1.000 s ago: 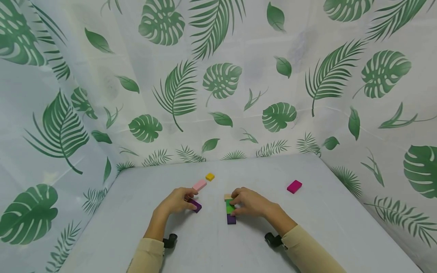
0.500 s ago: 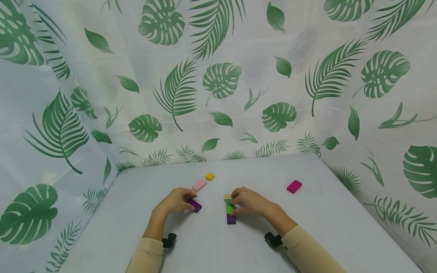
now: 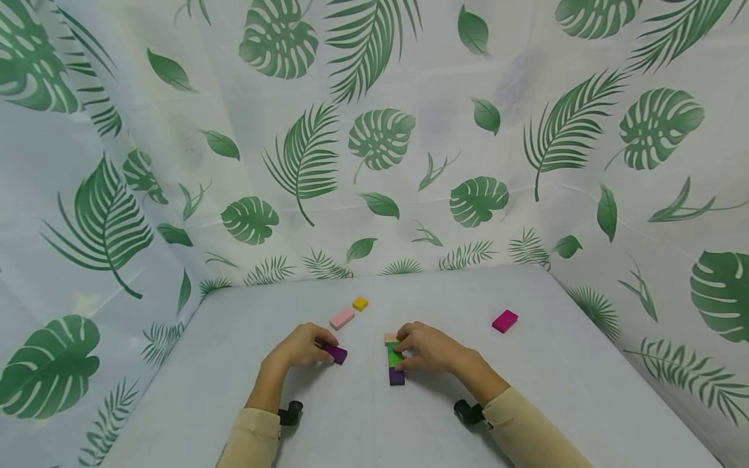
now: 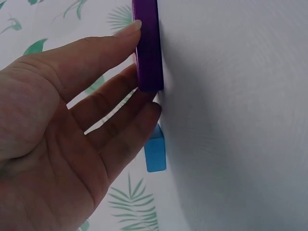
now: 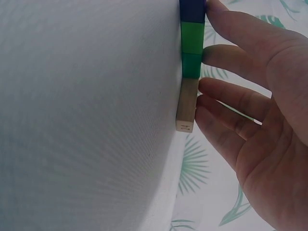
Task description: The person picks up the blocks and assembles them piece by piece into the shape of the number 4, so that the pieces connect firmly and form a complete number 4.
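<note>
My left hand point(image 3: 303, 344) pinches a purple block point(image 3: 335, 353) low over the table, left of the row. In the left wrist view the thumb lies along one face of that purple block point(image 4: 149, 53), and the other fingers reach its far side. Just beyond those fingertips is a blue block point(image 4: 155, 154), hidden behind the hand in the head view. My right hand point(image 3: 432, 346) rests relaxed fingertips on a row of blocks. The row runs from a dark blue-purple block point(image 3: 396, 377) through light green point(image 5: 192, 38) and teal blocks point(image 5: 191, 66) to a bare wood block point(image 5: 186, 108).
A pink block point(image 3: 342, 318) and a small yellow block point(image 3: 360, 303) lie beyond my left hand. Off to the right is a magenta block point(image 3: 505, 321). Leaf-printed cloth point(image 3: 433, 253) stands around the white table point(image 3: 445, 292).
In my left fingers the purple block has turned from a diagonal to a flatter, more sideways angle, its end shifting slightly right. My right hand stays on the row.
</note>
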The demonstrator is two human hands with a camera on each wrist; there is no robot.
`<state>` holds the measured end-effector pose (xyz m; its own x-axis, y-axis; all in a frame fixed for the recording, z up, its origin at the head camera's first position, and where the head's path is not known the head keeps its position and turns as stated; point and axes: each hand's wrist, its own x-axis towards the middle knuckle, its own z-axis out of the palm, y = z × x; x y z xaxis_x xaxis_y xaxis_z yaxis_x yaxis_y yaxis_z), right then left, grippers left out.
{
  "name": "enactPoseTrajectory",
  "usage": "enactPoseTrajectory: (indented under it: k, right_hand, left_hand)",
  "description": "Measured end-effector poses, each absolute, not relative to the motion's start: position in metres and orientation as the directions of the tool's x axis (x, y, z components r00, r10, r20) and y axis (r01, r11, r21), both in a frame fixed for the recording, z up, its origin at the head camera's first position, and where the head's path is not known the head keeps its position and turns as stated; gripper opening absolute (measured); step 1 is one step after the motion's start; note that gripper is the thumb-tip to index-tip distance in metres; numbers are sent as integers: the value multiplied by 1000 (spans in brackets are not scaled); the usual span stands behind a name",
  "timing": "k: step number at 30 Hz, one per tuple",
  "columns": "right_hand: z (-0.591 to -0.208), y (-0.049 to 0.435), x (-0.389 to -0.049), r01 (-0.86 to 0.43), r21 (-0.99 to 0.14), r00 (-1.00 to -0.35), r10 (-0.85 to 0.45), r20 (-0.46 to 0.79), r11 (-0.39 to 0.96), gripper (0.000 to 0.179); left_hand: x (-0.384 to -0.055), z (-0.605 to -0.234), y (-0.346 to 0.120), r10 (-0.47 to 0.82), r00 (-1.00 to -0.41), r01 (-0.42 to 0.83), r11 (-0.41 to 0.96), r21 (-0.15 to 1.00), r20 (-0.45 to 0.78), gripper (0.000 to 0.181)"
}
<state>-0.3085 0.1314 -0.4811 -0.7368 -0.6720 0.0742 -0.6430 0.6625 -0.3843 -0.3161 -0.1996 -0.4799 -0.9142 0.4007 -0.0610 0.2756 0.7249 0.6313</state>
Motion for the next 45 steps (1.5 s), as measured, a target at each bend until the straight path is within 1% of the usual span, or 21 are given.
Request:
enactPoseTrajectory:
  k: [8,16,45]
  right_hand:
    - [-482,131,-309,-636,-384,-742,-668,64,669,44]
    - [-484,131,-310,-627,-393,-747,-662,58,673,45]
    - [-483,132,-310,-628,-392,-744,-666,52,672,45]
  left_hand:
    - [-314,-478,-196,380,-923,260,734,627,-61,22]
    - [-313,-478,-195,342,-937,217,741,635,-79,22]
    - [-314,-481,-193,368,-929,251,722,644,-50,21]
